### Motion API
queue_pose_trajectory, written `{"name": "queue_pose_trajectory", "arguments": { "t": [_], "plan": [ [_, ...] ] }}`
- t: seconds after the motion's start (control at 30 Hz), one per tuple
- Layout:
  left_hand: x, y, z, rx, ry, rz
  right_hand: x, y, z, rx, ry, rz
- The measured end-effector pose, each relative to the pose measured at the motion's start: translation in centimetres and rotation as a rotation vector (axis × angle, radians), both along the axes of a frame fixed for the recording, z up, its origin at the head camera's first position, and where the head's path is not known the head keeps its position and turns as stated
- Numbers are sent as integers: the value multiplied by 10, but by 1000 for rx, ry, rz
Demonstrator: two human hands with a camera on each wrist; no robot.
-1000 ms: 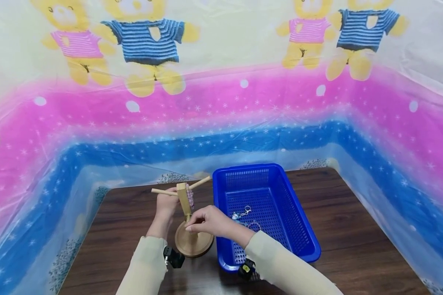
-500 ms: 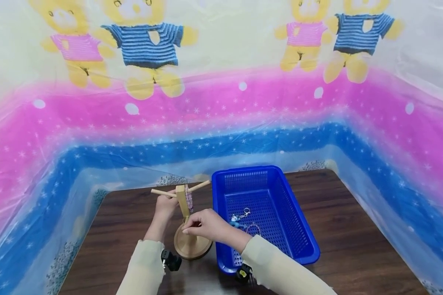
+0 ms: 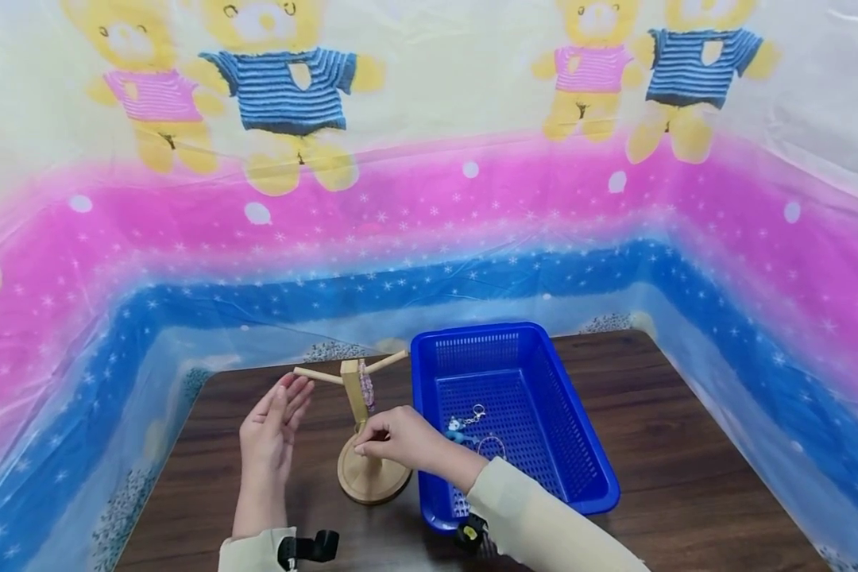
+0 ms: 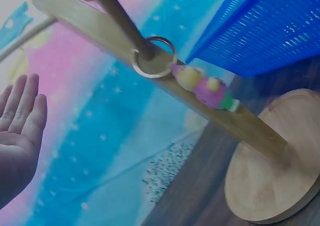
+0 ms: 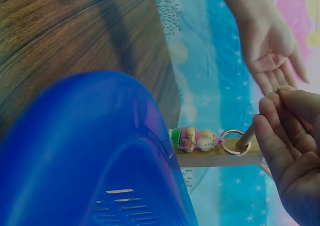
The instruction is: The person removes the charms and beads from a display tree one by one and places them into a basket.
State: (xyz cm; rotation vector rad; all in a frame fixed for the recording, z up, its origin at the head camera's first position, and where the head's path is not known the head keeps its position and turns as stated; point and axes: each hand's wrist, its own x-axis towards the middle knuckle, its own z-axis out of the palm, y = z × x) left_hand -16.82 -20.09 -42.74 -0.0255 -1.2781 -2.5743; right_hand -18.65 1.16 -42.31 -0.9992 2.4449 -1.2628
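A wooden stand (image 3: 355, 389) with a round base and several pegs stands on the table. Its near peg (image 4: 120, 20) carries a metal key ring, from which a small pink, yellow and green figure keychain (image 4: 205, 88) hangs along the post. My right hand (image 3: 407, 438) pinches the tip of that peg between thumb and fingers, beyond the ring. A pink beaded bracelet (image 3: 368, 388) hangs on the right-hand peg. My left hand (image 3: 275, 425) is left of the stand, its fingers extended near the tip of the left peg (image 3: 318, 375), holding nothing.
Right of the stand sits a blue plastic basket (image 3: 573, 397), close under my right forearm. Inside lie a blue-and-white keychain (image 3: 457, 423) and a thin ring-shaped bracelet (image 3: 504, 445). A printed cloth (image 3: 429, 191) rises behind the table.
My left hand has left the stand, moving left and toward me, and its fingers have spread out. The right hand stays at the near peg; the stand has hardly moved.
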Motion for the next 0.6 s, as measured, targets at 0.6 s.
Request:
{"name": "queue_pose_trajectory", "arguments": {
  "t": [0.6],
  "plan": [
    [-7, 24, 31, -51, -149, 183, 0, -1, 1, 7, -15, -10]
  ]
}}
